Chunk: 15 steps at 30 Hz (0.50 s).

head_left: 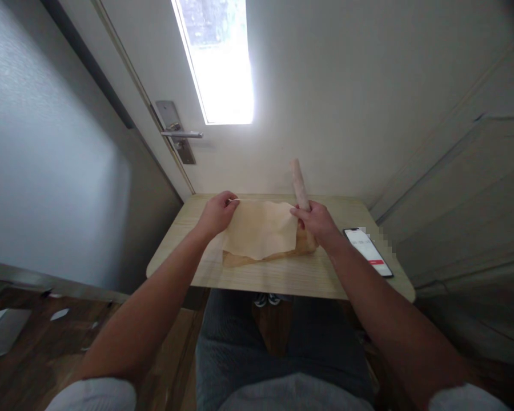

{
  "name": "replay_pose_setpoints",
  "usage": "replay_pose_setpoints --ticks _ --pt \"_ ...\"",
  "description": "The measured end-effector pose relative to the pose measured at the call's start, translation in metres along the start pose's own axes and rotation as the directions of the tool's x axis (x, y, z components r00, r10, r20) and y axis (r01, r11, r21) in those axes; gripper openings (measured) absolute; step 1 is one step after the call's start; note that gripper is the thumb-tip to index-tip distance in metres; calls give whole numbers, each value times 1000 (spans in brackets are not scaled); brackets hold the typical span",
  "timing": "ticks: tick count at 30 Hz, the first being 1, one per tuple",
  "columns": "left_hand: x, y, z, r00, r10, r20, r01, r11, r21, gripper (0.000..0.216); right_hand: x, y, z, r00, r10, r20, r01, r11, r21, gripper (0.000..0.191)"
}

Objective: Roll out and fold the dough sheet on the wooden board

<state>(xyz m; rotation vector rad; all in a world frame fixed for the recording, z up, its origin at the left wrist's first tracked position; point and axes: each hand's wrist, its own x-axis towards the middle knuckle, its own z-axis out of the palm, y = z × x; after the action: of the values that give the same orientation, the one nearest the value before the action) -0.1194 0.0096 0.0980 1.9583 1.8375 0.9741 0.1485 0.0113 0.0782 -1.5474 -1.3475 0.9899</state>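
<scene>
A thin, pale sheet of dough (261,231) hangs between my hands above a brown wooden board (305,244). My left hand (218,214) pinches its upper left corner. With my right hand (319,221) I grip a wooden rolling pin (298,184), which points up and away from me, and my thumb and finger hold the sheet's upper right corner as well. The sheet covers most of the board, leaving its front strip and right edge visible. I cannot tell whether the sheet's lower edge touches the board.
The board lies on a small light-wood table (205,265). To the right of my right hand lies a phone (368,251) with a lit screen. Right behind the table stands a door with a metal handle (182,135) and a bright narrow window (227,74).
</scene>
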Motion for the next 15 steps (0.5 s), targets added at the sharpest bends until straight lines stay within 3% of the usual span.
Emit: replay_pose_setpoints --ticks 5,9,12,15 --pt "-2 21 -13 999 -30 -36 29 999 -26 24 -1 -13 -11 1000 -9 -2 9 992 125 13" --pt "2 28 -20 999 -40 -27 39 997 -68 25 11 -16 -32 999 -30 -42 38 978 206 13" --pt "11 20 -8 992 -127 14 127 988 -90 25 29 -7 -54 997 0 -80 15 982 187 12" --pt "19 3 21 950 -269 157 280 959 -51 23 47 16 -68 988 86 -130 -88 996 -10 12"
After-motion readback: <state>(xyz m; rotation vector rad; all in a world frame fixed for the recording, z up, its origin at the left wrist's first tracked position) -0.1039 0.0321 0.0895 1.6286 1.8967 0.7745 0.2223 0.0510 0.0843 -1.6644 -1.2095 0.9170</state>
